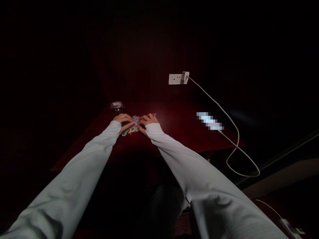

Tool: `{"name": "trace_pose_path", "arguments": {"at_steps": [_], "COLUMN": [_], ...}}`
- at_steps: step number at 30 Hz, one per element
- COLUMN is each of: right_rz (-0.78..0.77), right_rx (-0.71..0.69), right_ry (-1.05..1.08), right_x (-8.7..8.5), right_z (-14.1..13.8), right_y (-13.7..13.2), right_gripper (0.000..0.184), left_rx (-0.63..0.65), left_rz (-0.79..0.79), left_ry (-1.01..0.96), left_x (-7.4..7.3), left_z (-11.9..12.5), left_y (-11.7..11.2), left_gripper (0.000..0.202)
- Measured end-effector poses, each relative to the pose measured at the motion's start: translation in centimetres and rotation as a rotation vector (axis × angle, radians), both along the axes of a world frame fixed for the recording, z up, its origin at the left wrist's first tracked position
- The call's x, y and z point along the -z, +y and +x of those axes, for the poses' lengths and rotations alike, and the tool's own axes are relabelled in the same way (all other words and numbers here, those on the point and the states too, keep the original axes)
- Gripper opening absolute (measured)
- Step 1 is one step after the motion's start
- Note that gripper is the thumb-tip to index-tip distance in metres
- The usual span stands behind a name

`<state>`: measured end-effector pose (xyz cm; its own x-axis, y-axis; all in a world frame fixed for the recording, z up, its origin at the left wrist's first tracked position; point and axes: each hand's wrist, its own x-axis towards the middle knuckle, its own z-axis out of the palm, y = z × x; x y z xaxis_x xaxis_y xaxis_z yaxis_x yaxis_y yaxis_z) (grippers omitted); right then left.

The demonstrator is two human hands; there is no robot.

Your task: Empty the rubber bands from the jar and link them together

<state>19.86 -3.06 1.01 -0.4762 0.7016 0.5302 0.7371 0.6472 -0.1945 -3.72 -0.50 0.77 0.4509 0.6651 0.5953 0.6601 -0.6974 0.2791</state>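
Observation:
On the dark red table lies a small heap of pastel hair ties [135, 128], in pink, green, yellow and lilac. My left hand [124, 120] comes in from the heap's left side, its fingers bent and pressed onto the loops. From the right, my right hand [147, 121] curls its fingers and thumb in on the same heap. Both sets of fingertips meet the hair ties close together, so exactly which pieces each one grips is hidden. A small pink star-shaped piece [155, 115] shows just beyond my right hand.
A clear lidded jar [117, 106] stands behind my left hand. To the right, a pixelated bright device [210, 121] lies on the table [179, 132]. Its white cable [224, 113] loops over the edge and up to a charger [185, 77] in the wall socket [175, 79].

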Motion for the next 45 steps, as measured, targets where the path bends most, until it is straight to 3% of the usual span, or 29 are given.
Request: {"name": "trace_pose_path", "arguments": {"at_steps": [18, 35, 45], "right_rz": [-0.03, -0.023, -0.02], "right_rx": [0.037, 0.026, 0.028], "right_ry": [-0.042, -0.062, -0.05], "right_x": [0.3, 0.1, -0.6], "right_z": [-0.3, -0.4, 0.0], "right_y": [0.5, 0.3, -0.7], "right_gripper": [0.025, 0.021, 0.022], "left_rx": [0.018, -0.116, -0.223], "left_rz": [-0.013, 0.069, 0.118], "left_ry": [-0.007, 0.097, 0.046], "left_x": [0.0, -0.2, -0.3], "left_z": [0.0, 0.3, 0.0], "left_y": [0.2, -0.3, -0.1], "left_gripper": [0.032, 0.029, 0.026]}}
